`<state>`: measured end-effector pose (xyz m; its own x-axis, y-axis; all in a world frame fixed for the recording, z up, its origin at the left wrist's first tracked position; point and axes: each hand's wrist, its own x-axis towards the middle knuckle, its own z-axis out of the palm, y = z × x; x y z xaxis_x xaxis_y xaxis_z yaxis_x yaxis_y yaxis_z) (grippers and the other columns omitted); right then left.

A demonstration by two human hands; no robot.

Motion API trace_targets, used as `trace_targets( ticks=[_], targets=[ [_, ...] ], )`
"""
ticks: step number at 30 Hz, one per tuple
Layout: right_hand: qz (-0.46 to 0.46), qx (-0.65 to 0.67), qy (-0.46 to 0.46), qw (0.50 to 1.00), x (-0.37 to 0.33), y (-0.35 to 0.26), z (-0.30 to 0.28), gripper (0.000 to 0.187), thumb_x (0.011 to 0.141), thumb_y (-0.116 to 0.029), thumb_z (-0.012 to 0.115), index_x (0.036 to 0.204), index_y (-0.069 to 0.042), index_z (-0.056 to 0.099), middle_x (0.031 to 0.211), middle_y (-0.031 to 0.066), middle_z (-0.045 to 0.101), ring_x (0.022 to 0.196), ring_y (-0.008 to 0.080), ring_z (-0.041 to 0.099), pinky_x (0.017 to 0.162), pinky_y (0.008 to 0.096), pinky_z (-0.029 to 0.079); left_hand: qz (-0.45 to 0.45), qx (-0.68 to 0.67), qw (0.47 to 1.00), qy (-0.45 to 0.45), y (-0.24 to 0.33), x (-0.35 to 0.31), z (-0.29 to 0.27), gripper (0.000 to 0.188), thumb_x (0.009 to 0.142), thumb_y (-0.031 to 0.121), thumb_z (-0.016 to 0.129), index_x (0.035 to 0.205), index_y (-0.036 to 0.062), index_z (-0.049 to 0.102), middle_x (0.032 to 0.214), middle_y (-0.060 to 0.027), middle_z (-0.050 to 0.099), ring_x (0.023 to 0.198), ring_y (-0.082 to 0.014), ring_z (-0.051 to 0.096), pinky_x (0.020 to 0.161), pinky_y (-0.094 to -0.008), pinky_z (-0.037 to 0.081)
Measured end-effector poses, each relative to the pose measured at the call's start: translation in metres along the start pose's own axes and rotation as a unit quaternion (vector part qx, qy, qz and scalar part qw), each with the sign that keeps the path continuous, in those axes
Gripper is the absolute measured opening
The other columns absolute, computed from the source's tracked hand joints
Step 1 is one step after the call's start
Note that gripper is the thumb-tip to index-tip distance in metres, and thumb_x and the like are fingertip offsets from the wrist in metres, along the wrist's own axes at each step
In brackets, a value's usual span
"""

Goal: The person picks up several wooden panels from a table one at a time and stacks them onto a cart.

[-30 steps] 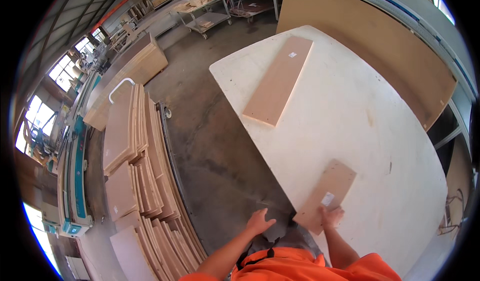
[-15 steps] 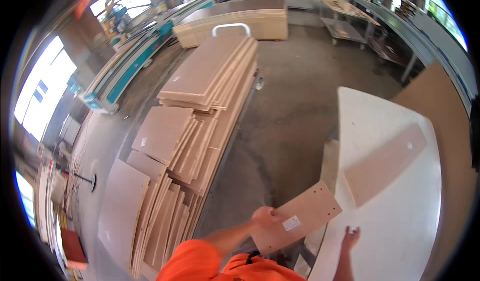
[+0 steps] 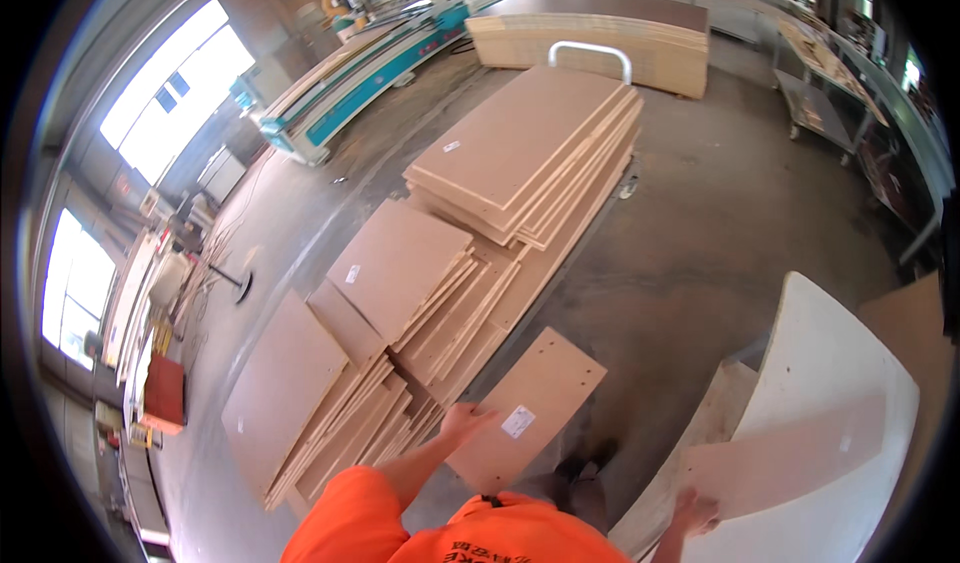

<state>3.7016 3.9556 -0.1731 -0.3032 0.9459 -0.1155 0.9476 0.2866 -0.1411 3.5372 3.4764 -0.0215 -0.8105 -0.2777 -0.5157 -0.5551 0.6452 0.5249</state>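
My left hand [image 3: 468, 422] grips the left long edge of a flat brown wooden panel [image 3: 556, 381], with its thumb on the top face. The panel is tilted in front of my body. It has small dark holes near its ends and a white label [image 3: 518, 421]. My right hand [image 3: 695, 512] is low at the right, its fingers partly curled and apart, beside the near end of a second brown panel [image 3: 790, 460]. Whether the fingertips touch that panel, I cannot tell. The second panel lies on a white board [image 3: 832, 358].
Left of me, a low cart with a white handle [image 3: 592, 48] carries stacked brown panels [image 3: 525, 128], some leaning unevenly. Behind it stands a large board stack [image 3: 590, 38]. A teal-and-white machine [image 3: 350, 108] is at the far left. A wheeled table [image 3: 815, 103] stands far right.
My view has turned left, so the cart sits nearer the middle. My left hand has carried the held panel toward the cart, away from the white board. My right hand has come beside the second panel.
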Motion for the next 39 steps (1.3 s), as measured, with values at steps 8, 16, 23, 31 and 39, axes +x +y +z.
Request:
trace_targets(
  ticks=[8,16,23,31,39],
  targets=[
    [0.251,0.496,-0.148,0.818,0.0,-0.014,0.018,0.067,0.082,-0.05,0.053,0.125,0.0,0.043,0.12,0.017,0.051,0.109,0.0343,0.049,0.09,0.045,0.041,0.053,0.013,0.998,-0.022,0.05,0.035,0.002,0.057,0.066,0.058,0.064,0.088,0.0057,0.068,0.079,-0.0126,0.066,0.078,-0.0272,0.064,0.068,-0.0356,0.049],
    [0.257,0.512,-0.143,0.807,0.028,-0.089,-0.014,0.065,0.084,-0.05,0.05,0.125,0.0,0.044,0.119,0.0167,0.052,0.107,0.0327,0.05,0.088,0.0441,0.043,0.028,-0.044,0.999,-0.001,0.055,0.074,-0.029,0.055,0.065,0.057,0.066,0.085,0.0054,0.067,0.072,-0.0112,0.064,0.068,-0.0233,0.063,0.061,-0.0348,0.048],
    [0.279,0.568,-0.095,0.768,0.009,-0.138,-0.043,0.064,0.085,-0.05,0.047,0.125,0.0,0.044,0.119,0.0165,0.052,0.106,0.0313,0.052,0.086,0.0434,0.044,0.074,-0.126,0.989,-0.006,0.053,0.152,-0.08,0.05,0.067,0.051,0.068,0.068,0.0007,0.061,0.057,-0.009,0.055,0.052,-0.0144,0.054,0.049,-0.0334,0.043],
    [0.226,0.582,-0.07,0.778,-0.056,-0.185,-0.06,0.06,0.087,-0.048,0.045,0.12,0.002,0.047,0.114,0.0158,0.054,0.098,0.0282,0.055,0.08,0.0411,0.047,0.088,-0.351,0.932,0.011,0.042,0.218,-0.157,0.023,0.073,0.02,0.071,0.072,-0.0013,0.061,0.054,0.0021,0.049,0.047,-0.0055,0.042,0.04,-0.0243,0.032],
    [0.122,0.61,-0.14,0.77,-0.087,-0.332,-0.059,0.034,0.08,-0.032,0.06,0.093,-0.001,0.06,0.087,0.0087,0.059,0.079,0.0212,0.057,0.07,0.0354,0.047,0.104,-0.504,0.856,0.044,0.007,0.247,-0.203,0.016,0.077,0.012,0.066,0.077,-0.0042,0.061,0.058,0.0009,0.052,0.046,-0.0059,0.043,0.039,-0.0231,0.03]
  ],
)
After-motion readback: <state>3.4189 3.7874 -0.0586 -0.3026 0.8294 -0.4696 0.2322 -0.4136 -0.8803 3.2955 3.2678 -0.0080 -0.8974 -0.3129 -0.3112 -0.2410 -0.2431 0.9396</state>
